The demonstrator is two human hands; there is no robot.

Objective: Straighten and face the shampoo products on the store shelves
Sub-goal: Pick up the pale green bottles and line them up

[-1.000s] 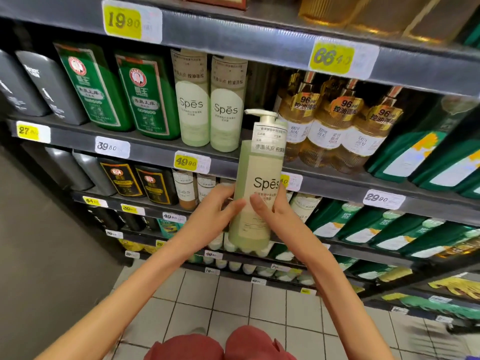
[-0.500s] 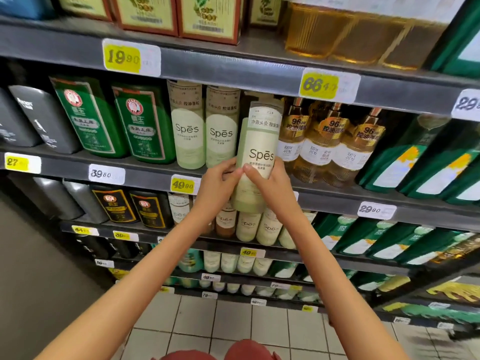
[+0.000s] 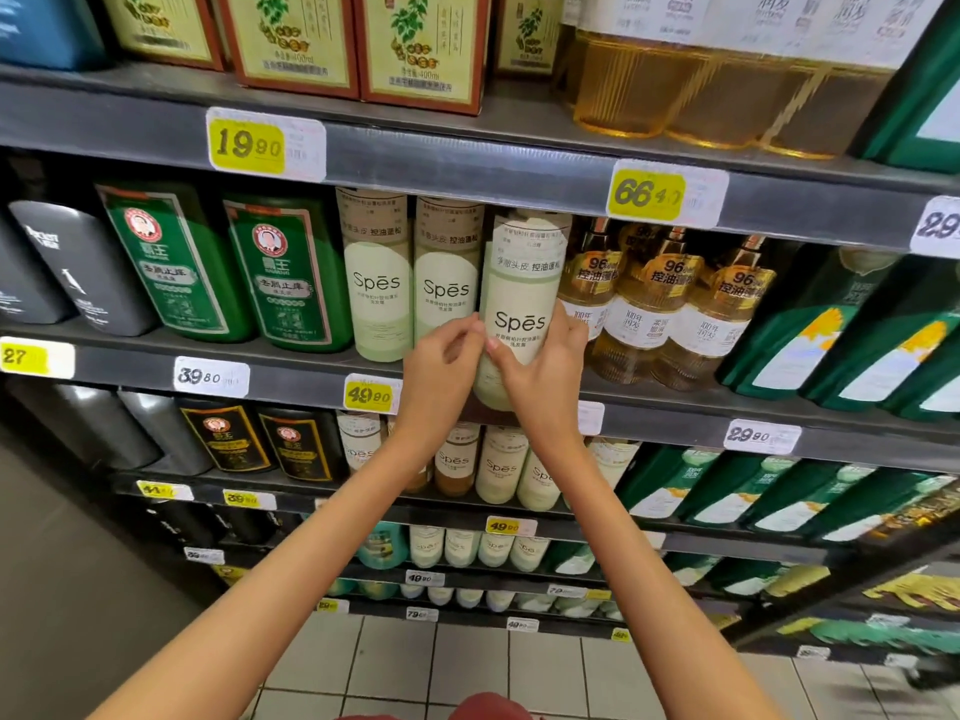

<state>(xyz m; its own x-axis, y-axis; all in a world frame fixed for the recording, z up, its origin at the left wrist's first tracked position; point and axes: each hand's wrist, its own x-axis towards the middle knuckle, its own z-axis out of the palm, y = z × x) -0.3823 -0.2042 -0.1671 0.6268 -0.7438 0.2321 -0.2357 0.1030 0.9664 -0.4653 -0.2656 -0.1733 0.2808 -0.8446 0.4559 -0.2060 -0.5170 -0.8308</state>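
Note:
A pale green Spes shampoo bottle (image 3: 522, 283) stands label-forward at the front edge of the second shelf (image 3: 291, 374), beside two matching Spes bottles (image 3: 376, 283) on its left. My right hand (image 3: 545, 371) grips its lower part, fingers wrapped round the right side. My left hand (image 3: 441, 366) touches the bottle's lower left with curled fingertips. The bottle's pump top is hidden under the shelf above.
Golden pump bottles (image 3: 660, 304) stand tight against the bottle's right, green bottles (image 3: 280, 283) further left, dark grey ones (image 3: 78, 272) at the far left. Boxes and amber bottles fill the shelf above (image 3: 467, 163). Lower shelves hold more Spes bottles (image 3: 498, 465). Tiled floor below.
Both hands have lifted the Spes bottle from chest height up and into the shelf gap next to the two matching bottles. My view has tilted upward.

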